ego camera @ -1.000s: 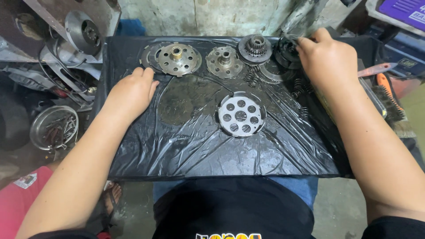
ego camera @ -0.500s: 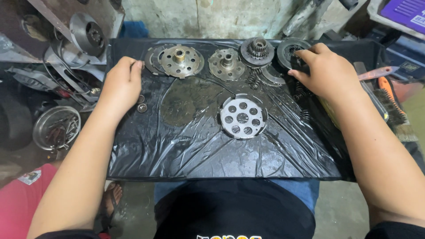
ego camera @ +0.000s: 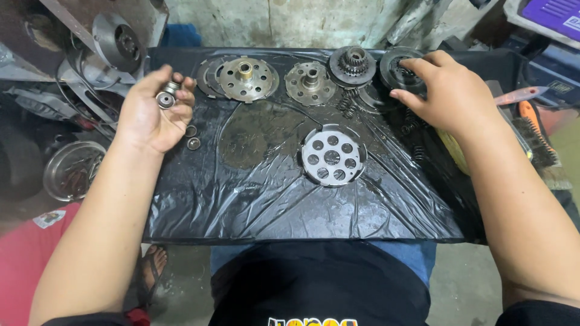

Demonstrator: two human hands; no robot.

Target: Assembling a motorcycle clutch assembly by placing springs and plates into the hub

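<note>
Up at the left edge of the black plastic sheet [ego camera: 272, 199], the left hand [ego camera: 151, 115] pinches a small round metal bearing [ego camera: 165, 99] in its fingertips, with two small washers [ego camera: 192, 137] lying just beside it. Across the sheet, the right hand [ego camera: 453, 96] rests with fingers curled on a dark ring-shaped part [ego camera: 396, 66], near the gear [ego camera: 352, 63]

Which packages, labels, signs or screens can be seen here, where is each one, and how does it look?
Purple box: top right corner, flat, with a pale rim.
White label: lower left, small patch on red cloth.
Yellow print: bottom edge, on the black shirt.
</note>
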